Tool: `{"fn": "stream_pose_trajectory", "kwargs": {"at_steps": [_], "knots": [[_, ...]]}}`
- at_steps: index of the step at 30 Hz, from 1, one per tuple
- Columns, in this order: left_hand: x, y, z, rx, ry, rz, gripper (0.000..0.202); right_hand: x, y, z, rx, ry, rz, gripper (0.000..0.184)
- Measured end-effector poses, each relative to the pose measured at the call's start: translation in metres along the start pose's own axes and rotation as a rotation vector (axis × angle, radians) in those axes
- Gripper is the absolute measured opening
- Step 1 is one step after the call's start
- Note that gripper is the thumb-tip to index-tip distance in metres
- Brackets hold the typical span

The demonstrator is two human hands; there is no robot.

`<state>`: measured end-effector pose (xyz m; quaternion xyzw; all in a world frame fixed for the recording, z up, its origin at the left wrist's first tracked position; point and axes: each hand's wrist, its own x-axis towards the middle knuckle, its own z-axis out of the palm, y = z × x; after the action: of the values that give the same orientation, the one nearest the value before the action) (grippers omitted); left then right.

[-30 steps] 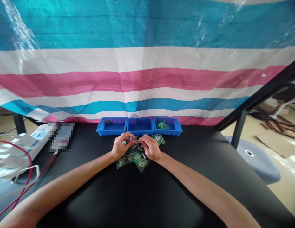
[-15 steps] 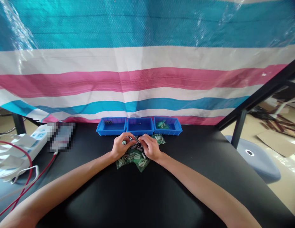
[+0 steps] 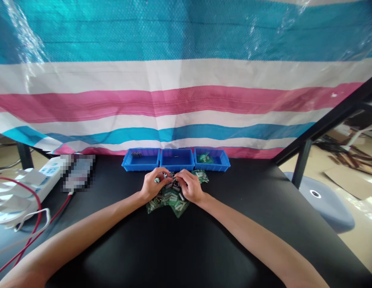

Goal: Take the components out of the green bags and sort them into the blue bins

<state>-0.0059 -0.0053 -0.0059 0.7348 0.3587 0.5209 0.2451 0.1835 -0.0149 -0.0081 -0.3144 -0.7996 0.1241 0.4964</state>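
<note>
Left hand [image 3: 154, 186] and right hand [image 3: 189, 186] pinch small metal parts [image 3: 173, 181] above green circuit boards [image 3: 169, 202], and one fumble could scatter them across the bench [image 3: 234, 228]

From here I see a striped blue, white and pink tarp [image 3: 186, 100] hanging behind the black bench [image 3: 249, 208]. On the bench's left I have a white power strip [image 3: 45, 176] with a red cable [image 3: 55, 216] running from it; off to the right, a grey-blue stool [image 3: 327, 204] sits on the floor near a sheet of cardboard [image 3: 351, 180].
</note>
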Motion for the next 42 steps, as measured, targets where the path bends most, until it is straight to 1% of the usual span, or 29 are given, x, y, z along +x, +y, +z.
{"fn": "stream_pose_trajectory", "kwargs": {"at_steps": [11, 21, 27, 36, 42], "knots": [[0.0000, 0.0010, -0.0001, 0.005, 0.005, -0.003, 0.025, -0.0002, 0.0009, 0.0012, -0.026, 0.000, 0.012, 0.017], [-0.0006, -0.0012, -0.0004, 0.012, -0.003, 0.013, 0.025, -0.0013, 0.0015, 0.0008, -0.010, -0.023, -0.025, 0.017], [-0.0001, -0.0001, -0.0006, 0.019, 0.002, 0.019, 0.026, -0.0002, 0.0001, 0.0011, -0.045, -0.011, 0.001, 0.017], [0.0007, 0.0000, 0.0005, 0.020, 0.003, 0.042, 0.025, 0.0000, 0.0020, 0.0012, 0.022, -0.030, -0.045, 0.016], [-0.0003, -0.0022, 0.0001, 0.002, -0.003, 0.025, 0.026, -0.0004, 0.0015, 0.0018, -0.009, -0.030, -0.039, 0.016]]}}
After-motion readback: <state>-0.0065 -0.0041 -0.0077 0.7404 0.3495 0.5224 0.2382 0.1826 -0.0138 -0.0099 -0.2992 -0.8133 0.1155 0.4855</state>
